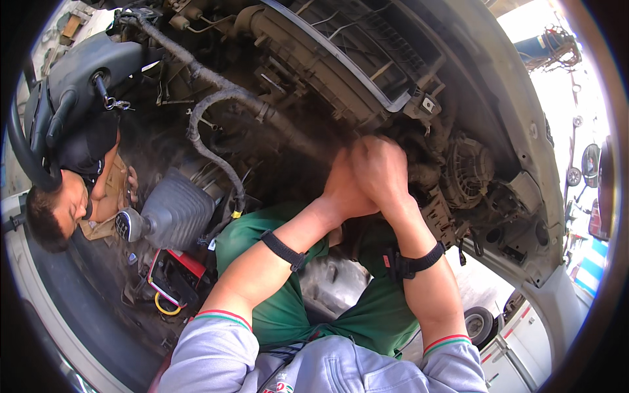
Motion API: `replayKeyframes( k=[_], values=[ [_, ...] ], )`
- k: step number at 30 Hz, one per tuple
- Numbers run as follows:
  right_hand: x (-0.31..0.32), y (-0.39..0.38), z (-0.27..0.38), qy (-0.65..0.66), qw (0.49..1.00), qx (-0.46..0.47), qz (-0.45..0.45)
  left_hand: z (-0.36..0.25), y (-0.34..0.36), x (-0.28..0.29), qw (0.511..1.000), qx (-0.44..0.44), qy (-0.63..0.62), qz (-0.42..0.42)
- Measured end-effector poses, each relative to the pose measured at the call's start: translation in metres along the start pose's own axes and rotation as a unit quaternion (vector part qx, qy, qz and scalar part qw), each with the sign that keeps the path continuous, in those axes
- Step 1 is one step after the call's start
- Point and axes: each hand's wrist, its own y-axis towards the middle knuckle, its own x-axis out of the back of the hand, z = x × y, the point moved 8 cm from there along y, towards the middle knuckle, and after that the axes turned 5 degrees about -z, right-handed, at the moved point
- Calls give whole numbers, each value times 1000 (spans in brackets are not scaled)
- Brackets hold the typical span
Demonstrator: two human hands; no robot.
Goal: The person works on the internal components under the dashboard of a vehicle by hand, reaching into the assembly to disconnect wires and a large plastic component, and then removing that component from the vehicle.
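Note:
My two hands meet in front of me, low against the stripped dashboard of a vehicle cab. My right hand lies over my left hand with its fingers curled in, smeared by motion. Whatever it grips is hidden. Most of my left hand's fingers are covered or blurred. Just above them sits a dusty heater housing with a pale metal strip along it. A thick taped wiring harness runs down toward my hands from the upper left. Right of them is a round ribbed blower housing.
To the left, another person leans in beneath the steering column. A gear lever boot and a red-and-black case stand between us. The bare dashboard panel curves along the right, beside the open doorway.

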Motion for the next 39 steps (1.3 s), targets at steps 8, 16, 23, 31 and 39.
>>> replayKeyframes(
  k=[8,16,23,31,39],
  values=[
    [3,0,1,19,1000,-4,-23,0,2,-1,1000,10,-5,17],
    [4,3,0,28,999,19,-29,1,1,-1,998,1,53,-29],
    [5,4,5,27,999,32,-25,0,0,0,998,-9,46,-34],
    [3,4,5,5,1000,-3,21,-1,-3,5,998,-15,28,-57],
    [7,3,9,15,1000,26,-6,-3,-1,5,998,-13,25,-60]
  ],
)
